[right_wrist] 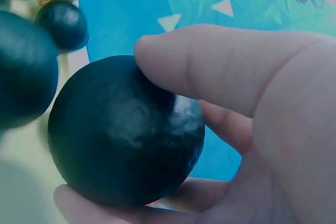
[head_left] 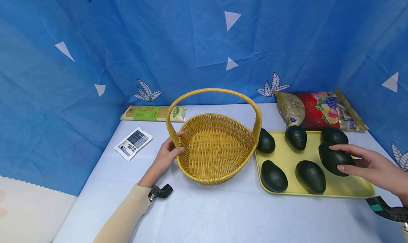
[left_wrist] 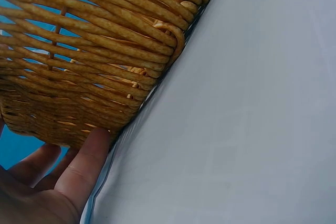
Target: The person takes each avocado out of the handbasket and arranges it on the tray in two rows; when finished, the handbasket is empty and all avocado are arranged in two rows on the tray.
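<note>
On table, head view: left hand (head_left: 168, 155) grips rim of yellow wicker basket (head_left: 214, 149), thumb hooked inside. Right hand (head_left: 369, 165) fingers wrapped round avocado (head_left: 334, 158) over yellow tray (head_left: 350, 188), five more avocados around.
Left wrist: thumb (left_wrist: 84, 166) pressed on basket weave (left_wrist: 94, 51), white tablecloth (left_wrist: 252, 119) beside.
Right wrist: avocado (right_wrist: 126, 129) clamped between thumb (right_wrist: 210, 72) and fingers.

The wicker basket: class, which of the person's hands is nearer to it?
Left. The left hand grips the basket rim; the right hand holds an avocado over the tray.
</note>
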`<state>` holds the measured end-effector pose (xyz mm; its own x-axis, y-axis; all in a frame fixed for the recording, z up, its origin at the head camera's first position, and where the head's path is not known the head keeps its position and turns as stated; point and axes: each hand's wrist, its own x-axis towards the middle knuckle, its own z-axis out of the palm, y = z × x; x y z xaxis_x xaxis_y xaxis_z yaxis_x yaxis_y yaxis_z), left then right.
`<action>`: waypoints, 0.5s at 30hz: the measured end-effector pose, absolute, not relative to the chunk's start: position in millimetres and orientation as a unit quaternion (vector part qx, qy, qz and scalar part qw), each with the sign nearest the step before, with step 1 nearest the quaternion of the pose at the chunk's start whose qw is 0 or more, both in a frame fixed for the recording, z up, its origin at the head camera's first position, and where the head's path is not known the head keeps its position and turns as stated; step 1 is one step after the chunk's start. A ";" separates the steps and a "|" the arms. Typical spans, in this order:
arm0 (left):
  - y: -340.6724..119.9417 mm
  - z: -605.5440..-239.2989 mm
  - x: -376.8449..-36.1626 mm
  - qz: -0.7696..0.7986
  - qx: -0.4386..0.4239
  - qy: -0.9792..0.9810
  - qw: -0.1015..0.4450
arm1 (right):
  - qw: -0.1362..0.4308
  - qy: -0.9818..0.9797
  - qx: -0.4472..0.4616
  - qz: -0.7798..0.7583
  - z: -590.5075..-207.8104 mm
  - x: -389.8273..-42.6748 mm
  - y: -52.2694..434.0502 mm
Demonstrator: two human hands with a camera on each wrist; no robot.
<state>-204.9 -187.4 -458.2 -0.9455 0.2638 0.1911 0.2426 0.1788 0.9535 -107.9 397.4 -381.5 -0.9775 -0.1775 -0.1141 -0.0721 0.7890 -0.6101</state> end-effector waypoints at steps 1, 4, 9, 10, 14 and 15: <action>-187.2 -458.2 -205.4 0.619 0.165 0.768 0.008 | 0.088 0.944 -0.057 -0.313 -383.6 -106.1 400.2; -187.0 -458.8 -206.2 0.618 0.163 0.769 0.004 | 0.099 0.948 -0.034 -0.302 -388.0 -103.1 406.9; -187.2 -460.1 -205.8 0.617 0.163 0.770 0.003 | 0.114 0.949 -0.004 -0.295 -394.7 -100.7 415.7; -187.2 -460.3 -205.7 0.617 0.165 0.769 0.003 | 0.116 0.949 0.000 -0.293 -396.6 -100.3 417.5; -186.4 -460.7 -206.5 0.620 0.168 0.766 0.002 | 0.123 0.951 0.011 -0.285 -402.4 -100.9 425.3; -186.2 -460.7 -206.7 0.621 0.170 0.765 0.001 | 0.124 0.951 0.013 -0.283 -403.6 -100.9 427.2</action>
